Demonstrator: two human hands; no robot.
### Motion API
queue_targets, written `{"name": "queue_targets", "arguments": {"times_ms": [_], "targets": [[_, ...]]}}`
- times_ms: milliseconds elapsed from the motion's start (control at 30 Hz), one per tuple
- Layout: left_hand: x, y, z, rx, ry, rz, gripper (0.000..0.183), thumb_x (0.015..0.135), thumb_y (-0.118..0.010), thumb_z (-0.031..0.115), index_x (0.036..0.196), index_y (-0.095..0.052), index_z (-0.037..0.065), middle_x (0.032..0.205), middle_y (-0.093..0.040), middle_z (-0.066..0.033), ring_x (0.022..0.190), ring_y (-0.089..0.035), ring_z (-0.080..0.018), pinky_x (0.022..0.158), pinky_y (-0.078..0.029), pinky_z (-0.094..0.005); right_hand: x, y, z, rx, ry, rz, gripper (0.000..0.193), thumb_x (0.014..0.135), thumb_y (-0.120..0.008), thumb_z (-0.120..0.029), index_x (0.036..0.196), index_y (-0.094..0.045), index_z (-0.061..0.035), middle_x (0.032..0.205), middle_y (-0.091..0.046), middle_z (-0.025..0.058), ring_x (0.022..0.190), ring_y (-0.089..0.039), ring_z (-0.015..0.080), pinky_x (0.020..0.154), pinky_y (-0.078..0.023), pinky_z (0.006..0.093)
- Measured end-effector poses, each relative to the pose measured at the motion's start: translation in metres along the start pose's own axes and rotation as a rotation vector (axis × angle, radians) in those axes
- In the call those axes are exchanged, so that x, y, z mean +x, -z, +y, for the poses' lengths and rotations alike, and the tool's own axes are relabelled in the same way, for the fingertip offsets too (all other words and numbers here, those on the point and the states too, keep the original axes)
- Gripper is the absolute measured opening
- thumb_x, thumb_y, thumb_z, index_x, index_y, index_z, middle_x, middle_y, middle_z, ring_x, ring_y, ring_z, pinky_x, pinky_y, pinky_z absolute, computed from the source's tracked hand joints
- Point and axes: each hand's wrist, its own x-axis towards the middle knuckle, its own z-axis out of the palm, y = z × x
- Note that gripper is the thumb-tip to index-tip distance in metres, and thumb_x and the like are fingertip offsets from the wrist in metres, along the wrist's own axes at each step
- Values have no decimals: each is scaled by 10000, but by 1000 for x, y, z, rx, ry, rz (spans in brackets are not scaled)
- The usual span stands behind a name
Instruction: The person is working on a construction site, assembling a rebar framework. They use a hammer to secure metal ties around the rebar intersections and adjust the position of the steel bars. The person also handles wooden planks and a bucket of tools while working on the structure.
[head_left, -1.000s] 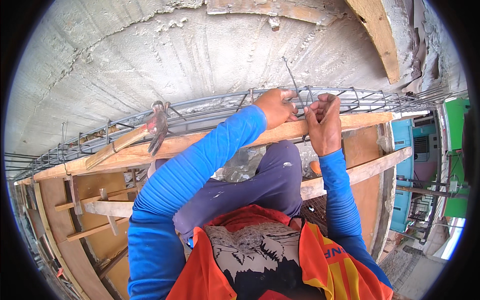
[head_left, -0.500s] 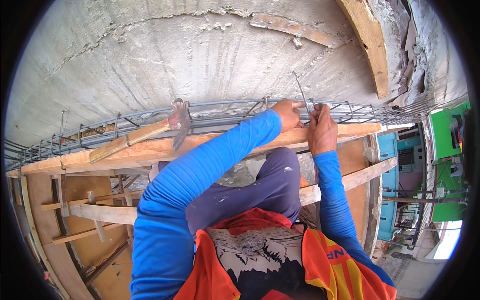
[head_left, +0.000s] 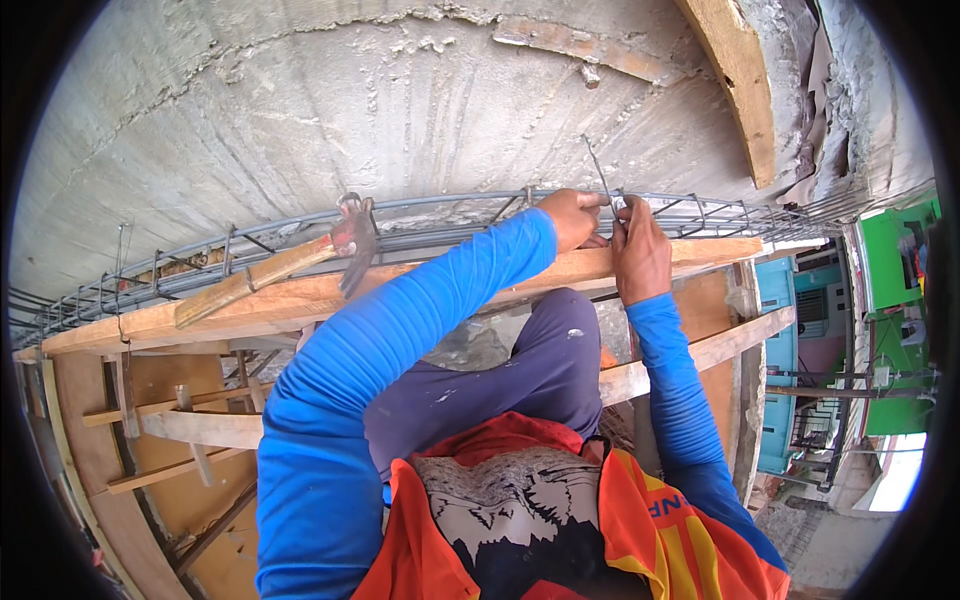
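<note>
My left hand (head_left: 574, 219) reaches over the rebar cage (head_left: 430, 220), its fingers closed on a thin tie wire (head_left: 598, 168) whose free end sticks up toward the wall. Just to the right, my right hand (head_left: 643, 253) pinches around the lower part of the same wire, by the bars; its fingertips partly hide that spot. Both hands are above the long wooden beam (head_left: 570, 268) that runs along the cage. Left of my hands, a claw hammer (head_left: 252, 288) with a wooden handle and worn red head lies across the beam and the bars.
A rough concrete wall (head_left: 330, 120) rises behind the cage. At upper right a plank (head_left: 740, 90) leans against it. Wooden braces (head_left: 205, 428) and formwork panels lie below at left, and another timber (head_left: 700, 355) crosses at right. Green and blue building parts show far right.
Both hands stay at the same place on the cage, with small finger shifts around the wire. My right hand has moved slightly up and closer to the left. The hammer lies still.
</note>
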Motion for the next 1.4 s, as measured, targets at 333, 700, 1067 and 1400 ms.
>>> {"name": "queue_targets", "arguments": {"times_ms": [333, 700, 1067, 1400], "targets": [[9, 8, -6, 608, -142, 34, 479, 942, -508, 58, 1421, -518, 50, 1319, -619, -198, 1067, -698, -242, 939, -534, -335, 32, 6, 30, 451, -381, -346, 510, 840, -614, -55, 1317, -499, 83, 934, -704, 145, 866, -684, 224, 772, -527, 316], [1, -11, 64, 1706, -361, 66, 246, 909, -666, 282, 1020, -741, 75, 1067, -726, -143, 1126, -652, -306, 923, -534, -438, 21, 7, 34, 572, -241, -294, 538, 883, -628, -16, 1384, -432, 13, 978, -642, 96, 856, -639, 159, 796, -534, 294], [25, -50, 105, 1748, -524, 75, 276, 873, -661, 181, 1114, -743, 75, 1156, -714, -152, 1104, -682, -307, 900, -557, -415, 15, -10, 53, 657, -269, -84, 294, 955, -646, -20, 1221, -521, 0, 898, -670, 73, 733, -616, 103, 640, -516, 252], [-37, -39, 65, 1254, -981, 461, 162, 807, -670, 216, 895, -743, 100, 888, -712, -136, 933, -685, -309, 906, -505, -454, 32, -46, 101, 22, 259, 44, 377, 944, -613, -73, 1272, -446, 11, 1106, -606, 136, 734, -621, 224, 707, -539, 338]]}}
